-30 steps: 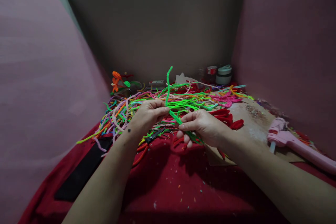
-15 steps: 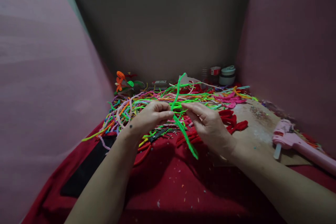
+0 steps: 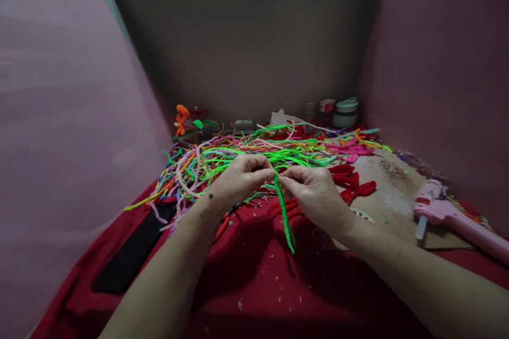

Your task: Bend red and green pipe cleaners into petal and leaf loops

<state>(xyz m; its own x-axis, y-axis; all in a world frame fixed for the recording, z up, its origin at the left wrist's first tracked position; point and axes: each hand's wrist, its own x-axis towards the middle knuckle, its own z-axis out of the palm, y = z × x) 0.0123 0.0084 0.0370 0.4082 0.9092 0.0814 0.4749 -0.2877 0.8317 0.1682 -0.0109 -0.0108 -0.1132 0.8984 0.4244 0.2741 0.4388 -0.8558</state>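
Observation:
A bright green pipe cleaner (image 3: 284, 214) hangs from my fingertips, its doubled lower part pointing down toward the cloth. My left hand (image 3: 248, 177) is closed, thumb and forefinger pinching its upper end. Close beside it, my right hand (image 3: 314, 190) pinches the same green strand near the top, so both sets of fingertips almost meet. Behind my hands lies a heap of loose pipe cleaners (image 3: 222, 148) in many colours. Red looped pipe cleaner pieces (image 3: 350, 180) lie just past my right hand.
A pink glue gun (image 3: 433, 204) rests on a brown board (image 3: 392, 196) at the right. On the red cloth (image 3: 254, 286) lies a black flat object (image 3: 135, 249) at the left. An orange pipe cleaner flower (image 3: 182, 119) and a lidded container (image 3: 345, 112) stand at the back.
The green strand's upper end, which stuck up above my hands, no longer shows there. My right hand has closed from loosely spread fingers to a pinch; my left has shifted slightly right.

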